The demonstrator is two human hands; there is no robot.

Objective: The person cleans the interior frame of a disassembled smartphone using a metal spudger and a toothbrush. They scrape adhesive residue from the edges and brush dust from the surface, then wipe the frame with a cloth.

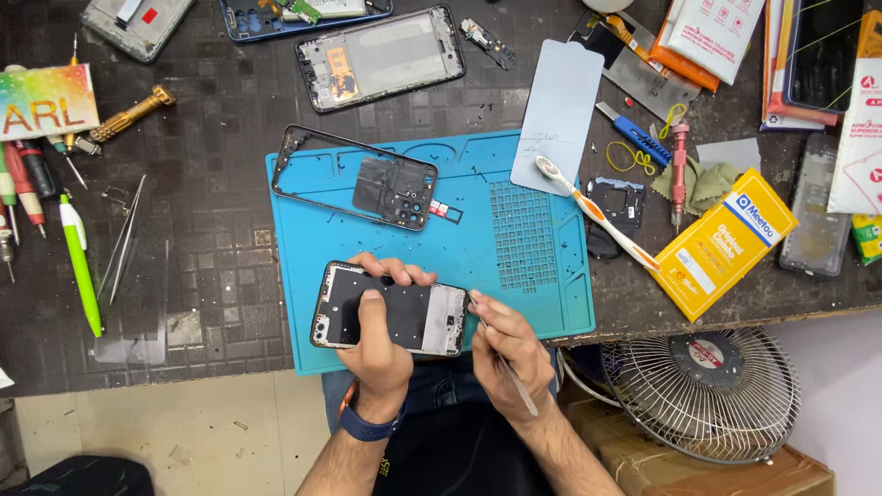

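Phone chassis (390, 319), opened, lay over the near edge of the blue mat (542, 303), gripped by the left hand (375, 344), thumb pressed on top. At its right edge, the right hand (505, 344) pinched slim tweezers (507, 367); bare mat stretched beyond.

A dark, scuffed workbench (220, 276) with a faint grid pattern is filling most of the view, its front edge running across the lower half, and even overhead light is falling on it without hard shadows. Below the edge at left, a pale tiled floor (184, 432) is showing, speckled with small bits of debris, with a dark object (83, 476) sitting at the bottom corner. At lower right, a wire-guarded table fan (706, 390) is lying face-up on a brown cardboard box (735, 473), and a pale wall surface (841, 395) is showing beside it.
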